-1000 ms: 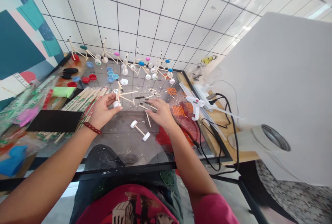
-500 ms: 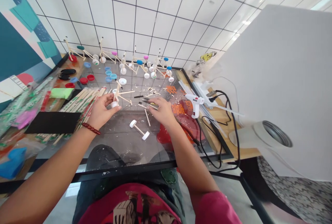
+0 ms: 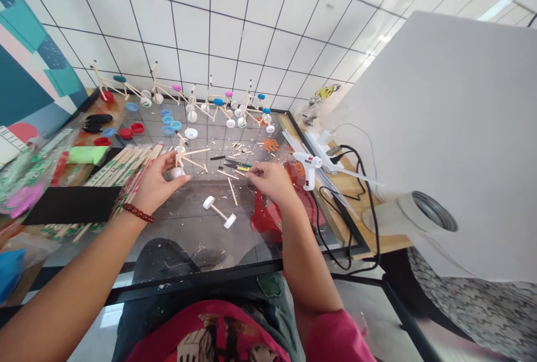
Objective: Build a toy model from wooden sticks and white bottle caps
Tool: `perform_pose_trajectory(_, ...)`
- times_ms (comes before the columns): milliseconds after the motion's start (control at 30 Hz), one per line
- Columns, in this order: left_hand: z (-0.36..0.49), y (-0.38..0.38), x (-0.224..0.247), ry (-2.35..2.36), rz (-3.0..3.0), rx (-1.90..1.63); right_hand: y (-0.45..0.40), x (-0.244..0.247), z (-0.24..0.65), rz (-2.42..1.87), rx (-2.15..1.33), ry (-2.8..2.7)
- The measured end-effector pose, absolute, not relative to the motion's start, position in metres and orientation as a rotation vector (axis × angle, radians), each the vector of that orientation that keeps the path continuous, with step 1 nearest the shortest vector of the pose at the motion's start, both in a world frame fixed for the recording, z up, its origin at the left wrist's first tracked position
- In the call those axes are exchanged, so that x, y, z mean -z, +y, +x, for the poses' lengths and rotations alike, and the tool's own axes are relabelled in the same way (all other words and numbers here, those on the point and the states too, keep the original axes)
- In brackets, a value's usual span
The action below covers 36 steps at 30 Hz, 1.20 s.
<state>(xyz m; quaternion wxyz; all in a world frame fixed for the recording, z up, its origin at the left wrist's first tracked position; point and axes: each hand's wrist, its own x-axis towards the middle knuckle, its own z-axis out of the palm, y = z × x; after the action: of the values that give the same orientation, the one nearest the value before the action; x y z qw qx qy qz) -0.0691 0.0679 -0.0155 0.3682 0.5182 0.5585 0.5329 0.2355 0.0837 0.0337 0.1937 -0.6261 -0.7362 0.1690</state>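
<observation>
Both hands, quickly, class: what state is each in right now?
Left hand: closed, holding the stick model.
Right hand: fingers at the tool's handle end; whether gripping cannot be told.

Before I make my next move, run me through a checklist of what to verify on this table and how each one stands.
1. Stick frame held by the left hand: ok, between thumb and fingers.
2. Right hand firmly gripping the pointed tool: cannot tell; the fingertips are at its handle end.
3. White glue gun apart from both hands: ok, off to the right.
4. Glue gun cool: cannot tell.
5. Work area free of scraps: not ok, small offcuts lie scattered beyond the pointed tool.
6. Axle with two white wheels untouched by either hand: ok, lying nearer the body.
</observation>
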Motion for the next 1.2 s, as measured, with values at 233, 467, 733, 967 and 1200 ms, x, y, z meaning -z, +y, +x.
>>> perform_pose_trajectory(233, -0.069, 0.067, 0.014, 1.474, 1.412, -1.282, 0.085, -0.04, 0.248, -1.911, -0.29, -2.031)
perform_pose_trajectory(467, -0.071, 0.068, 0.018, 1.496, 1.384, -1.305, 0.08, -0.035, 0.226, -1.952, -0.22, -2.329)
perform_pose_trajectory(733, -0.071, 0.07, 0.018, 1.487, 1.375, -1.327, 0.09, -0.016, 0.221, -1.806, -0.244, -2.375)
perform_pose_trajectory(967, -0.072, 0.071, 0.021, 1.457, 1.361, -1.343, 0.11, 0.008, 0.189, -1.175, -0.828, -1.957)
perform_pose_trajectory(1200, -0.071, 0.07, 0.019, 1.454, 1.357, -1.343, 0.143, 0.008, 0.154, -1.134, -1.082, -1.847)
